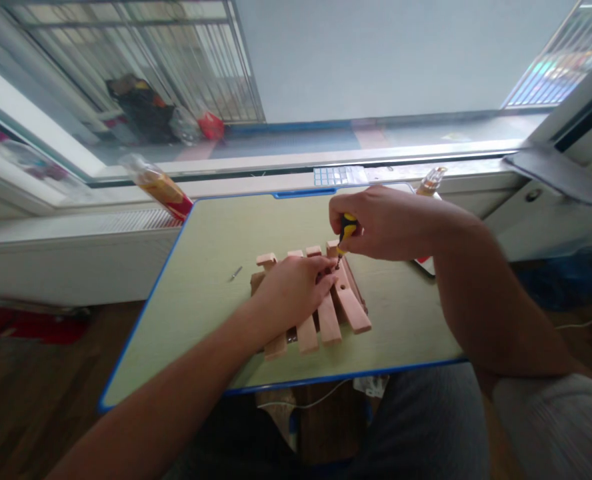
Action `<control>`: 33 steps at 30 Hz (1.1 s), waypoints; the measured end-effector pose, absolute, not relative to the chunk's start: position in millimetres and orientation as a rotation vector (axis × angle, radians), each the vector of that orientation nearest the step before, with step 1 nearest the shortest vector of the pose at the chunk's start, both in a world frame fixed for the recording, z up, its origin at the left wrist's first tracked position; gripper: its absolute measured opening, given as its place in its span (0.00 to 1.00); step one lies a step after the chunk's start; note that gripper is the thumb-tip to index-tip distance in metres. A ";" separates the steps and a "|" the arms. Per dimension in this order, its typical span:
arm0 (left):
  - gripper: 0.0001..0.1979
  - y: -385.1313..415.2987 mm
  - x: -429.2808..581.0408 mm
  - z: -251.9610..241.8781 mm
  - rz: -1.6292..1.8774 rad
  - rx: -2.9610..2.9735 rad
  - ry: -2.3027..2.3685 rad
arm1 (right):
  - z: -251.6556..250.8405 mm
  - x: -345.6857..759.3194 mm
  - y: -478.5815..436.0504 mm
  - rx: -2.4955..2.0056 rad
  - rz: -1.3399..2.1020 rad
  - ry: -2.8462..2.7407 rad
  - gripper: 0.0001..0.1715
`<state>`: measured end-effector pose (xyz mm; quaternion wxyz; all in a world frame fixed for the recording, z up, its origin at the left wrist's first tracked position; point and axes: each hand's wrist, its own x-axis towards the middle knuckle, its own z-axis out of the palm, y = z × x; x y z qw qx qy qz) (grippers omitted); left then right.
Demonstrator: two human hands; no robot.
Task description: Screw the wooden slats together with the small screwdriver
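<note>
Two hands are busy. Our right hand [373, 221] grips the yellow and black screwdriver [347, 229]; our left hand [296, 287] rests on the wooden bars [329, 321] on the table [206, 257], but we cannot tell if its fingers [325, 285] pinch anything. If the screwdriver slips, it could poke those fingers, so near its tip.

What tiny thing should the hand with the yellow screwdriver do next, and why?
I'd probably give the screwdriver a small, gentle turn. The right hand grips its handle, its tip points down at the rightmost wooden slat, and the left hand has fingers close beside that tip. What's under the tip is too small to tell.
</note>
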<state>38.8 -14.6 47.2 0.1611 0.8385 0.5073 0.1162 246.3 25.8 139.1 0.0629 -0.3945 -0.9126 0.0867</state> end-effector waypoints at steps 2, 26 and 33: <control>0.19 -16.9 37.2 50.5 0.324 2.402 1.404 | 139.7 243.8 23.7 -1.196 0.214 -2.743 0.08; 0.16 68.5 21.7 94.3 0.489 2.229 0.777 | 144.5 246.9 17.6 -1.339 0.285 -2.767 0.13; 0.14 67.9 29.9 79.8 0.426 2.006 0.712 | 142.3 239.9 21.5 -1.473 0.099 -2.735 0.18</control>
